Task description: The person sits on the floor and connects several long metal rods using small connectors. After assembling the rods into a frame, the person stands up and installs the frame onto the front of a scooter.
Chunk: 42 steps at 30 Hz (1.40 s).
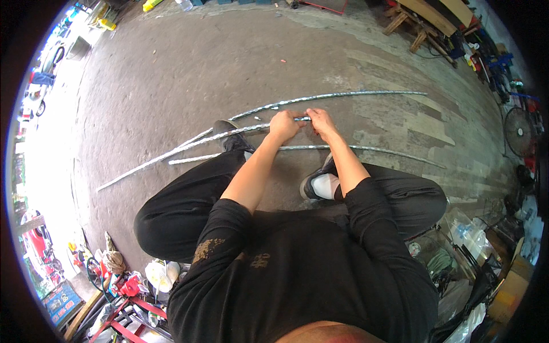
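My left hand [284, 127] is closed around a long silvery rod [171, 151] with a shiny, wrapped-looking surface, close to its right end. That rod slants down to the far left, passing over my left shoe [226, 128]. At the rod's end, the fingers of my right hand [321, 124] are pinched together on the shiny tip. Beyond my hands a second silvery rod [343, 94] lies on the floor. A third rod [389, 150] runs nearer to me, beneath my forearms. Small silvery bits [257, 118] lie just left of my left hand.
I sit on a concrete floor [200, 68], knees spread. My right shoe [309, 186] is below my right hand. A wooden stand [420, 40] is at the far right, with a round fan [519, 131] at the right edge. Clutter, including red straps [128, 331], lies near left.
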Tool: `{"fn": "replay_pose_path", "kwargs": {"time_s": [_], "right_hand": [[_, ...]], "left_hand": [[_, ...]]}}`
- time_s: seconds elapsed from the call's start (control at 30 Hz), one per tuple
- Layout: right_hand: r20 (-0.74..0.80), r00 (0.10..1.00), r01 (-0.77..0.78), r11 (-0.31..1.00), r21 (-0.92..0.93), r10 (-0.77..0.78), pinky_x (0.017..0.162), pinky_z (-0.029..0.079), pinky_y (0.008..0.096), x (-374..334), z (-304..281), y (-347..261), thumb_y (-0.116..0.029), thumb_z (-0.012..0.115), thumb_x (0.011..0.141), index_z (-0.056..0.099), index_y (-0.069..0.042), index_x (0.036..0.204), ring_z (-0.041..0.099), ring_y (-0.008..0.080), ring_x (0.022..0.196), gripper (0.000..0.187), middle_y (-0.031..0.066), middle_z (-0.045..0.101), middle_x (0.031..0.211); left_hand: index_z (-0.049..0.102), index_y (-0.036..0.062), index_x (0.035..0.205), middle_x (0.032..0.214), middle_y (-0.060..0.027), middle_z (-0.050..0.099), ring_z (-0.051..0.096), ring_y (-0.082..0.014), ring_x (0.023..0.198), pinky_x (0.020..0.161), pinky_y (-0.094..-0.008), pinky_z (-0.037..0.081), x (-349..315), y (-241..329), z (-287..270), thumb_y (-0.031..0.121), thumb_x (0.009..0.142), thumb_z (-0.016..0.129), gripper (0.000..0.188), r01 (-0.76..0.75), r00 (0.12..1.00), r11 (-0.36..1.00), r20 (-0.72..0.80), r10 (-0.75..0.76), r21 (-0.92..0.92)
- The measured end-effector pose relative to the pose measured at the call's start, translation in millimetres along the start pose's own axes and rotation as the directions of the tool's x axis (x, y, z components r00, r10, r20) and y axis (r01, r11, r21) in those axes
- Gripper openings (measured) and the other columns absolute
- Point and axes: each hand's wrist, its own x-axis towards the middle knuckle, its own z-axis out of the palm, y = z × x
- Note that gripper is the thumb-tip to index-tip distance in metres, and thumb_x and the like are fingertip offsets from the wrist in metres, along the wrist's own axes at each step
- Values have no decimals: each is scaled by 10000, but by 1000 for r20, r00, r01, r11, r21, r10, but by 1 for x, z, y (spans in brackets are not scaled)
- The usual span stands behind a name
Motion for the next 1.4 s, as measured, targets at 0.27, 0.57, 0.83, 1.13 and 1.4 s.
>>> {"fn": "replay_pose_path", "kwargs": {"time_s": [0.27,0.57,0.83,1.13,1.4], "right_hand": [[95,978,183,982,47,-187,647,468,286,-2,-7,8,-291,566,976,604,-41,1227,561,125,763,357,35,658,951],[-10,1000,-8,904,427,13,517,382,268,-4,17,13,-239,575,963,654,-85,1078,489,90,593,208,-31,536,695],[111,899,390,656,-646,-425,839,516,514,22,90,95,-251,724,804,662,36,996,642,424,982,350,249,680,1019],[-19,998,-33,821,569,53,710,579,279,4,-12,73,-19,630,917,600,33,1148,678,171,809,238,102,689,938],[130,986,38,903,428,-103,829,579,268,-11,-33,18,9,609,922,632,33,1184,680,174,939,264,109,679,1052]], "left_hand": [[743,204,1118,956,-154,725,697,-328,891,800,-416,538,2,3,0,360,787,757,365,-3,1000,1000,7,2,29],[761,184,1065,976,-129,731,697,-314,899,817,-407,535,1,7,-10,366,781,765,337,107,994,992,23,-105,-74],[759,222,1068,982,-124,731,687,-331,938,838,-414,534,1,-8,-4,354,758,766,336,36,999,998,-13,-37,-52],[753,220,1086,984,-140,726,687,-326,943,846,-414,530,3,-1,-2,338,789,736,320,88,994,995,71,-83,-57],[745,222,1106,1006,-130,728,689,-318,961,851,-422,531,4,1,-2,328,797,735,327,49,998,999,30,-48,-8]]}}
